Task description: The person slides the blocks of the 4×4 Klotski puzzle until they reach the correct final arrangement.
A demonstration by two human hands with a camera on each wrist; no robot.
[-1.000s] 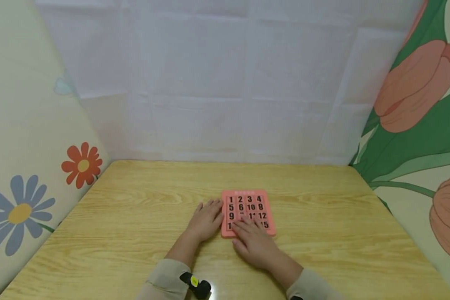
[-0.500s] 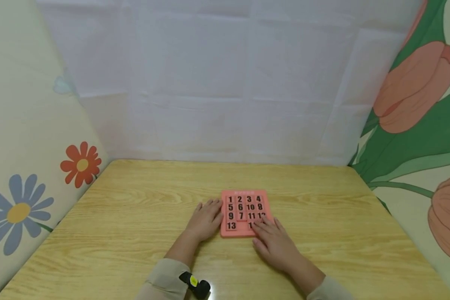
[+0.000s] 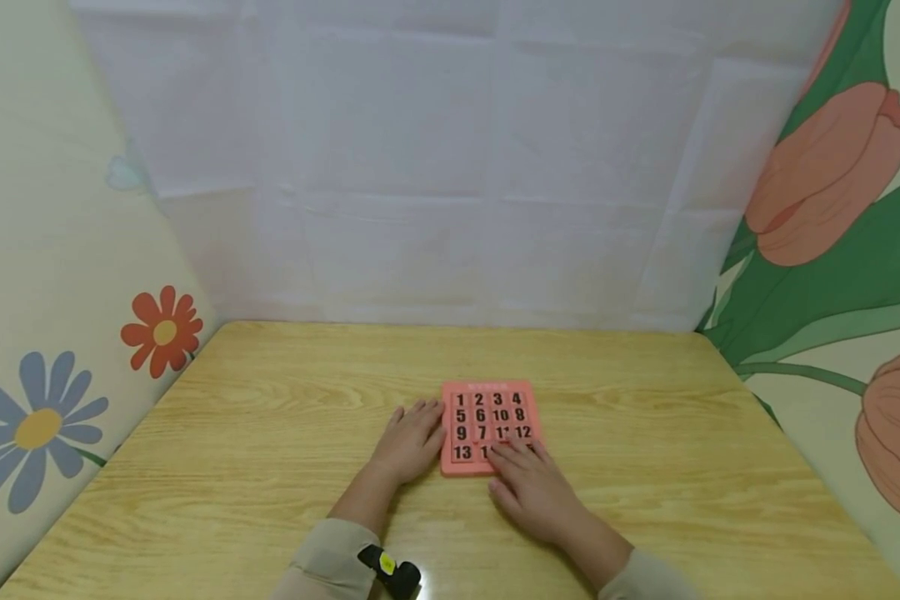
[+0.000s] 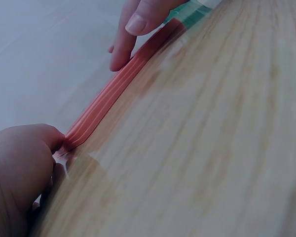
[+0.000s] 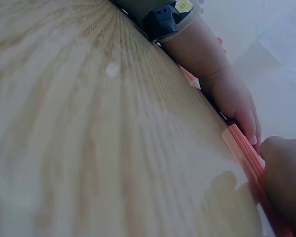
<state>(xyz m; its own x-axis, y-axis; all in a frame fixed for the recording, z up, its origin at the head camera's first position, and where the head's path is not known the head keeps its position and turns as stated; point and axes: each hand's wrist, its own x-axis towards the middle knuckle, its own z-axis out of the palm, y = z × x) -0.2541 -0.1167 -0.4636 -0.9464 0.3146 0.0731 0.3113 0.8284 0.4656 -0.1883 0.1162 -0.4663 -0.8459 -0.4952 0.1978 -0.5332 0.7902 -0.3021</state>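
Observation:
A pink number slide puzzle (image 3: pixel 487 386) lies flat on the table, its black numbers facing up. My left hand (image 3: pixel 411 442) lies along the puzzle's left edge, fingertips and thumb against the side of the frame. My right hand (image 3: pixel 534 492) reaches in from the lower right with fingers extended, fingertips resting on the bottom row of tiles. Those fingers hide part of that row; the 13 tile (image 3: pixel 462 452) and part of the tile beside it show. In the left wrist view the puzzle's ridged side (image 4: pixel 113 91) appears edge-on between both hands.
The wood-grain table (image 3: pixel 270 375) extends around the puzzle. Behind it hangs a creased white cloth (image 3: pixel 450 167), with flower-patterned panels on both sides. A black wrist device (image 3: pixel 393 571) sits on the left sleeve.
My right hand moved right across the bottom row, then back left. A bottom-row tile now fills the gap beside the 13 tile. My left hand stayed in place.

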